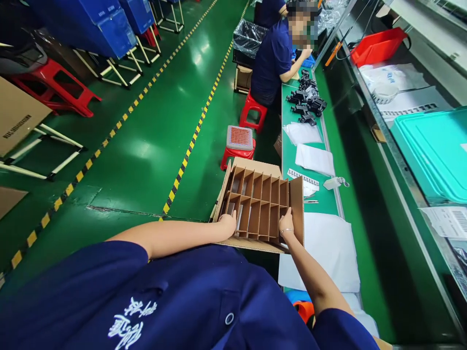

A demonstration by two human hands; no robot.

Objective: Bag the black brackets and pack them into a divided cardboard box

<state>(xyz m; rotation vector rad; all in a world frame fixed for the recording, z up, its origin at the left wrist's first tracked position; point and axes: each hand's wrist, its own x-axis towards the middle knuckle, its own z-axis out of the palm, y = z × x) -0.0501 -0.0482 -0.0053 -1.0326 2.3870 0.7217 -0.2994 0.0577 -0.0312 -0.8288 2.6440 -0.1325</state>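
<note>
In front of my body is an open cardboard box with its flaps folded outward. A brown cardboard divider splits its inside into two rows of narrow compartments. My left hand reaches in at the near left end, fingers closed at the divider and partly hidden in the compartments. At the right end my right hand grips the divider, index finger lying along it and the other fingers out of sight. Pale strips show in some compartments on the left; what they are I cannot make out.
A green workbench on the right bears white bags, black parts and a white bottle. Beyond the box stand red stools, with a seated co-worker farther off. Blue bins line the left.
</note>
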